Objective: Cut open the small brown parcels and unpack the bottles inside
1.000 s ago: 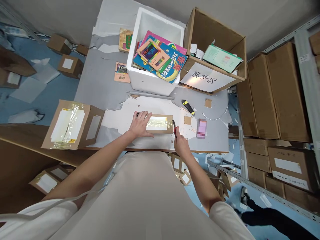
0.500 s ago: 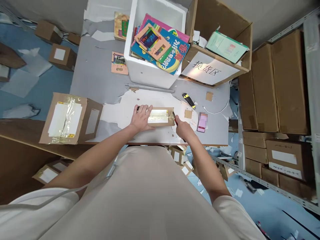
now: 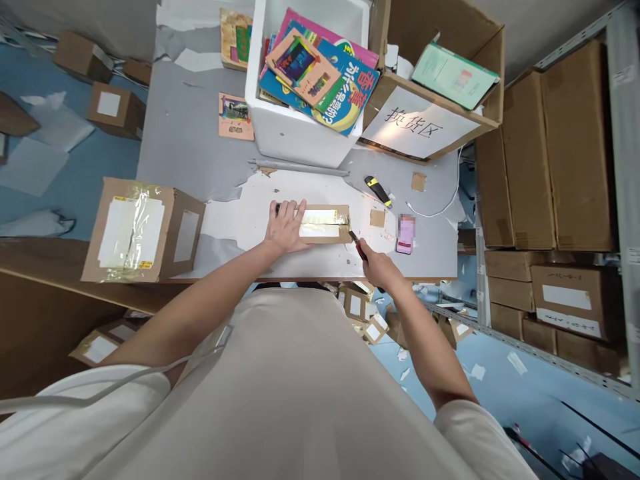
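A small long cardboard box [image 3: 325, 235] lies on the table in front of me, with white labels and clear tape along its top. My left hand [image 3: 287, 227] grips its left end, fingers over the far edge and thumb near the front edge. A utility knife [image 3: 359, 247] with red and black on it is held in my right hand [image 3: 379, 267]. Its tip is at the near right corner of the box; whether it touches the cardboard I cannot tell. Behind them lies a second, yellow and black utility knife [image 3: 378, 191].
A phone [image 3: 405, 235] and a white cable [image 3: 435, 215] lie to the right. At the back stand a white foam box [image 3: 300, 137] with books and an open carton [image 3: 445, 143]. A taped carton [image 3: 165, 233] sits left. Shelving [image 3: 617, 133] with boxes flanks the right.
My right hand and the knife have pulled back to the right and toward me from the box's right end. My left hand stays on the box. The view has shifted slightly.
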Tool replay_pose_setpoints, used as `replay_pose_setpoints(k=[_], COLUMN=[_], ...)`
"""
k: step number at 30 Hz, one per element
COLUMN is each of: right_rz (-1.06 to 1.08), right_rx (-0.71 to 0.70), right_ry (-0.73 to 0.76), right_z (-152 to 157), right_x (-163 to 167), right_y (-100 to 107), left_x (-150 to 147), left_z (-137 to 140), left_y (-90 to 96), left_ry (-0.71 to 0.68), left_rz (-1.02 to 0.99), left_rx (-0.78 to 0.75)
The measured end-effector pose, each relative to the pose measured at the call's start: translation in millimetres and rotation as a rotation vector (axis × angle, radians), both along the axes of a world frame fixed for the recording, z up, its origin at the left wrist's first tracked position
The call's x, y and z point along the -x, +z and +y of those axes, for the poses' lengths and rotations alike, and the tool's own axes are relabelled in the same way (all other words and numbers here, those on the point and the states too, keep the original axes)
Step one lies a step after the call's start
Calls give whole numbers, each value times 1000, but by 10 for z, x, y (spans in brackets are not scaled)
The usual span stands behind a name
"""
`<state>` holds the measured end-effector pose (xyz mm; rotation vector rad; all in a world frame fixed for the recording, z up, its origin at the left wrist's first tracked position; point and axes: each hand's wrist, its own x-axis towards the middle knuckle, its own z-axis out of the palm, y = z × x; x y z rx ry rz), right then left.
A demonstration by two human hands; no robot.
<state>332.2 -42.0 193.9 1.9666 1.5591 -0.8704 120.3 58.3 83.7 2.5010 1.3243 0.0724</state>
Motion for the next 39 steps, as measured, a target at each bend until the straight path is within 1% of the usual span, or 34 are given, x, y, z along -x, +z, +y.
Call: replay_pose_setpoints(k=[2,5,7,11,14,16,18,20,24,26,29,33,39], right_rz=[-7,-32,-2,31,17,24,32,33,43,51,63,21,-93], right_rx=[5,-27,-56,-53,-39,-70,-119,-135,-100,-124,-151,-128,-40], right_ry=[-33,-74,-79,-91,-91,-100,-113,-117,-116,-118,-104,-80,-64], right_z=[-12,-52,-139,-348,-405,-385,-331,-261,-185,-206,-264,-257,-6], right_x=[40,108,108,42,5,-17,-39,-54,-63,-69,-75,-9,203], right_y=[-43,-114,-110,30,162,214,210,150,-2,-29,-14,-21,-88], left_x=[-2,-3,-3,2,9,13,12,11,10,10,11,11,10], left_z=[1,0,-3,-8,0,6,7,5,-3,-4,-1,-3,-12], left_y=[-14,-19,-15,-19,-38,-50,-58,-59,-50,-47,-47,-48,-49], left_ry=[-9,-10,-16,-60,-78,-84,-85,-85,-86,-84,-75,-69,-71], left_rz=[-3,-15,-10,17,20,31,44,52,49,44,27,21,2], left_rx=[9,12,1,-34,-43,-42,-50,-60,-57,-49,-28,-3,-10])
